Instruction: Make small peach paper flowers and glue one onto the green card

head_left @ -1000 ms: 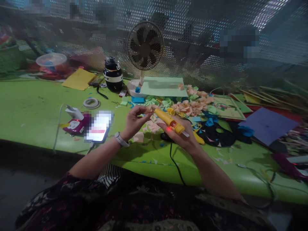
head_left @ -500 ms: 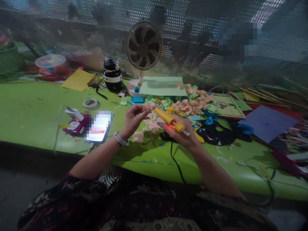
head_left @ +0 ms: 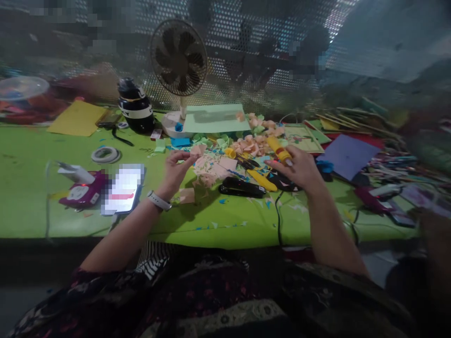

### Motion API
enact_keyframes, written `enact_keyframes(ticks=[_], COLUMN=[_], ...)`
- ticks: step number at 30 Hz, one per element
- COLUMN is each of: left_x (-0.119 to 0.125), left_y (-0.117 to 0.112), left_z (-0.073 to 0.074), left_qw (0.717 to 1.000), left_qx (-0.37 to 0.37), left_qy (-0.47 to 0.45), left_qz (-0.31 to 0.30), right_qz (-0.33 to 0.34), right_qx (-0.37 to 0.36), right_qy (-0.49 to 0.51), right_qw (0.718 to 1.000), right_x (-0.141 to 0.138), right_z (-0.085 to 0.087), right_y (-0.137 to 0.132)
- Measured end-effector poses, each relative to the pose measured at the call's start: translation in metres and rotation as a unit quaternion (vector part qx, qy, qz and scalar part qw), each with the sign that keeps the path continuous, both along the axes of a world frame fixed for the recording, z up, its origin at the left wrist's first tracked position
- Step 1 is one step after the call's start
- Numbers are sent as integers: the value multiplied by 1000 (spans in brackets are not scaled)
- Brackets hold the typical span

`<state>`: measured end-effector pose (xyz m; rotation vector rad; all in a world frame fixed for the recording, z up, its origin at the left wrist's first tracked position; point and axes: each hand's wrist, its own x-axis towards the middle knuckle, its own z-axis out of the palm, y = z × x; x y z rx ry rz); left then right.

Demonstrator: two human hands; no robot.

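My right hand [head_left: 298,168] grips a yellow glue gun [head_left: 278,149], held out to the right above black paper scraps, its black cord [head_left: 278,220] trailing over the table's front edge. My left hand [head_left: 177,169], with a white watch on the wrist, pinches a small pale pink paper piece [head_left: 198,150] over a heap of pink cut papers [head_left: 211,169]. A black stapler [head_left: 241,188] and a yellow-handled tool [head_left: 261,180] lie between the two hands.
On the green table [head_left: 31,155] lie a phone [head_left: 121,190], a purple charger unit [head_left: 79,195], a tape roll [head_left: 104,154], a small fan [head_left: 179,63], a black helmet-shaped object [head_left: 136,110], a purple sheet [head_left: 347,155], and pens at the right [head_left: 398,164].
My right hand has carried the glue gun away from the left hand, off to the right. The left hand keeps its paper piece. The view has swung to the right.
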<state>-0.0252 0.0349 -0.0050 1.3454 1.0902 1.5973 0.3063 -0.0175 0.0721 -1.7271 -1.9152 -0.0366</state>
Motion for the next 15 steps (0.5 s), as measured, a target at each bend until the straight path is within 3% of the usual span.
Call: enact_keyframes(ticks=[5, 9, 15], left_x=[-1, -2, 1], left_y=[6, 7, 2], left_z=[-5, -5, 2], left_qw=[999, 998, 999], left_qx=[17, 26, -31], left_qy=[29, 24, -32], left_qz=[36, 55, -16], right_qz=[-121, -123, -109], right_qx=[-118, -181, -205], right_qy=[-52, -45, -62], right_qw=[984, 975, 971], right_x=[51, 60, 65], right_z=[-40, -56, -63], right_y=[8, 8, 10])
